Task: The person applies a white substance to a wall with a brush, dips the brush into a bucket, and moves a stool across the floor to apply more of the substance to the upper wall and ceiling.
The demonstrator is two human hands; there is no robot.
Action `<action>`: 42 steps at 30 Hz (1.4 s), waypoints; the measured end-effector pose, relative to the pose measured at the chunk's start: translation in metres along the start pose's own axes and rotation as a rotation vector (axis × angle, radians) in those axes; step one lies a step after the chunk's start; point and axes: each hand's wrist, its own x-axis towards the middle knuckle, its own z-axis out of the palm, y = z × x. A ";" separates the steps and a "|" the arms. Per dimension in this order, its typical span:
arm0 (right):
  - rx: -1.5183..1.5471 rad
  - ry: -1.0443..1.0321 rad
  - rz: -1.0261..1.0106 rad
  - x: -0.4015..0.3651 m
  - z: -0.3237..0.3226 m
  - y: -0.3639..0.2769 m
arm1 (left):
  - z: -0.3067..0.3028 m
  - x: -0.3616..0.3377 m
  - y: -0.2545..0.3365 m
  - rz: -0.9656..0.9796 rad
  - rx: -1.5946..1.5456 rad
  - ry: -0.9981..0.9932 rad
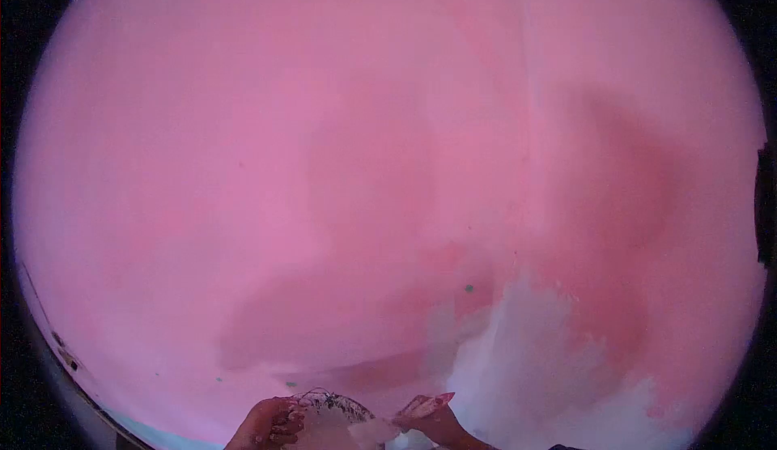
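Pink wall (324,167): before us.
Pan (328,408): between our hands.
Left hand (267,426): grips its rim.
Right hand (437,426): holds flat blade (430,404).

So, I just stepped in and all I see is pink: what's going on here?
A person stands close to a pink wall, which fills nearly the whole view. A whitish patch shows on it at lower right. At the bottom edge, the left hand curls around the rim of a round dish with pale stuff in it. The right hand is at a flat pink-smeared piece; its grip is too small to make out.
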 end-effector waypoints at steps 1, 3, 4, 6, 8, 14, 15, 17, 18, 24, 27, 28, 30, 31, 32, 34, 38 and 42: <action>-0.089 -0.125 -0.044 0.003 -0.007 0.002 | 0.009 -0.002 0.000 0.043 0.086 0.081; -0.265 -0.370 -0.119 0.006 0.014 0.028 | 0.010 0.000 -0.013 0.182 0.355 0.322; -0.359 -0.438 -0.024 0.003 0.014 0.020 | 0.035 0.009 -0.021 0.287 0.541 0.472; -0.666 -0.600 -0.135 0.008 0.020 0.024 | 0.068 0.020 -0.032 0.493 0.916 0.759; -0.952 -0.772 -0.234 0.012 0.002 0.026 | 0.074 0.047 -0.043 0.439 0.638 0.668; -0.911 -0.777 -0.261 0.019 0.052 0.041 | 0.057 0.022 -0.024 0.329 0.240 0.500; -0.907 -0.765 -0.252 0.016 0.051 0.028 | 0.072 0.024 -0.025 0.314 0.243 0.498; -0.985 -0.822 -0.131 0.023 0.055 0.033 | 0.063 0.029 -0.030 0.402 0.474 0.732; -0.992 -0.821 -0.128 0.024 0.053 0.028 | 0.057 0.028 -0.030 0.403 0.470 0.725; -0.549 -0.669 -0.069 0.029 0.028 0.009 | 0.054 0.030 -0.022 0.352 0.215 0.541; -0.286 -0.556 -0.105 0.026 -0.001 0.016 | 0.064 0.032 -0.026 0.398 0.155 0.641; -0.256 -0.376 0.056 0.024 -0.005 0.013 | 0.068 0.033 -0.026 0.379 0.148 0.661; -0.235 -0.071 0.265 0.022 -0.017 0.020 | 0.063 0.030 -0.030 0.380 0.200 0.598; -0.247 0.051 0.315 0.022 -0.020 0.020 | 0.058 0.031 -0.034 0.378 0.180 0.625; -0.141 0.118 0.272 0.018 -0.023 0.015 | 0.053 0.031 -0.035 0.389 0.172 0.563; 0.176 0.212 0.406 0.019 -0.035 0.015 | 0.059 0.028 -0.036 0.402 0.148 0.533; 0.415 0.207 0.419 0.017 -0.062 0.029 | 0.067 0.030 -0.041 0.415 0.073 0.513; 0.568 0.308 0.465 0.016 -0.058 0.037 | 0.067 0.031 -0.038 0.407 0.023 0.442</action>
